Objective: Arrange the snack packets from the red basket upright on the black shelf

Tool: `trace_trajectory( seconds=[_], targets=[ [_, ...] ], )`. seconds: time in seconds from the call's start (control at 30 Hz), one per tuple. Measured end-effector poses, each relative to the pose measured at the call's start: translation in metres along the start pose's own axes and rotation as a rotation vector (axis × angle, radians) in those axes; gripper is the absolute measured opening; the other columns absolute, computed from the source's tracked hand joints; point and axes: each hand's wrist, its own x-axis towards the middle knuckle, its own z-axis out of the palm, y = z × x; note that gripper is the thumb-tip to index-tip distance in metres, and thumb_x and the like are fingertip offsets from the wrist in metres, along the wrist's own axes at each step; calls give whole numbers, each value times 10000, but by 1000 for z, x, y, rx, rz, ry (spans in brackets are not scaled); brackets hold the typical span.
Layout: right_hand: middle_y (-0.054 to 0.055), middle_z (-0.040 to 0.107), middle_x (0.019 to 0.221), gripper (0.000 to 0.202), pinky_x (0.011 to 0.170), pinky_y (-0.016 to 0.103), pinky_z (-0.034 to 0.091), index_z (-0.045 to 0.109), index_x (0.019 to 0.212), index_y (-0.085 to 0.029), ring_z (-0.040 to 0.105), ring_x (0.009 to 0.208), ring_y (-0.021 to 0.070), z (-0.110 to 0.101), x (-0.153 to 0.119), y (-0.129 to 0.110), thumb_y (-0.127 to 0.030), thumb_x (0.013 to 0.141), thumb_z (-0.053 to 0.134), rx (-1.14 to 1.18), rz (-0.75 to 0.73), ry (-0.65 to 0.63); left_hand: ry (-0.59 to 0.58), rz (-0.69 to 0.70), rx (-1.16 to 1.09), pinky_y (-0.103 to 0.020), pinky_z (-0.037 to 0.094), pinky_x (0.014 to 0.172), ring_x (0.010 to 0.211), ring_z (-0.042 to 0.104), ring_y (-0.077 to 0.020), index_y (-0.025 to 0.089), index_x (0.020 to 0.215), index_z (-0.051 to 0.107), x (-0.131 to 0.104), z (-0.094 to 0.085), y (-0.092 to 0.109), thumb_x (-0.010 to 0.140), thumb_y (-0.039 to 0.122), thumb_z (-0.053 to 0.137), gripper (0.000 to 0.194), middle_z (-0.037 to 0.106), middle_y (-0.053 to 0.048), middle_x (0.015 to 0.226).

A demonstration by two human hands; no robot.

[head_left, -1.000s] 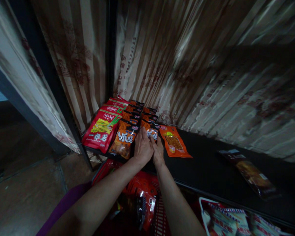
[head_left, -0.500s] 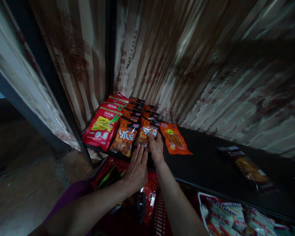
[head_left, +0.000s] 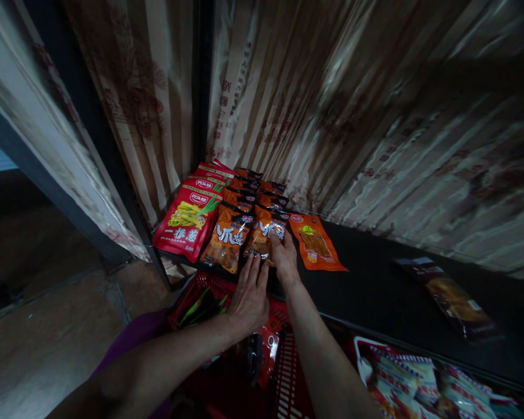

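Two rows of orange-and-black snack packets lie overlapping on a dark shelf. The front packet of the right row [head_left: 262, 234] is between my hands. My right hand [head_left: 285, 261] pinches its right side, thumb on top; the other fingers are partly hidden. My left hand [head_left: 250, 302] lies with fingers stretched out, their tips touching the packet's lower edge. Just left is the front packet of the other row [head_left: 226, 237]. Red snack bags [head_left: 183, 224] overlap at the far left. A flat orange packet [head_left: 317, 243] lies right of my right hand.
Below the shelf edge [head_left: 375, 329], a red basket [head_left: 288, 372] holds several packages. A brown packet [head_left: 449, 297] lies farther right on the shelf. At lower right is a container [head_left: 358, 349] of white-and-red packets. Patterned curtain cloth [head_left: 305, 116] hangs behind, beside a dark post [head_left: 203, 81].
The view has shifted slightly, so the shelf goods appear a little farther right and up. Both hands stay at the same front packet, with little change in their pose.
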Motion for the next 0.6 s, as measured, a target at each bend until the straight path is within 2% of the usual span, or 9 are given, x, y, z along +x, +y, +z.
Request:
trace_trajectory(
  seconds=[0.1,0.27,0.33,0.47,0.6],
  targets=[
    [43,661,1170,577,935,368,445,513,1280,-238,606,1056,225,-1,-1,1,-484,759,555,-19,-20,5,36,32,17,-555,260,1127,1431,70,-342,-17,1385,323,-2,-1,-1,723,66,460,682,201,-266,1512],
    [90,562,1321,721,1034,365,366,421,1372,-198,513,1215,248,-5,-8,-9,-531,751,569,-118,-41,44,157,230,66,-573,289,1103,1438,34,-326,34,1344,380,-8,-9,-1,745,63,459,605,242,-245,1504],
    [100,555,1326,742,1043,368,356,407,1383,-186,502,1229,256,-7,-10,-13,-545,753,565,-143,-48,35,213,268,100,-589,293,1089,1440,34,-325,71,1302,430,-10,-16,-4,757,62,454,547,261,-227,1500],
    [90,592,1281,731,1019,364,385,409,1378,-193,542,1182,248,-9,-16,-15,-553,759,558,-112,-98,-22,325,250,200,-606,270,1085,1440,58,-324,135,1254,488,-11,-34,-18,796,58,446,467,291,-188,1497],
    [96,559,1324,763,1032,372,367,375,1403,-197,528,1198,243,-10,-22,-16,-548,756,575,-102,-64,-34,378,123,253,-588,241,1099,1442,59,-316,168,1321,447,-11,-53,-36,839,122,470,485,244,-161,1527]
  ],
)
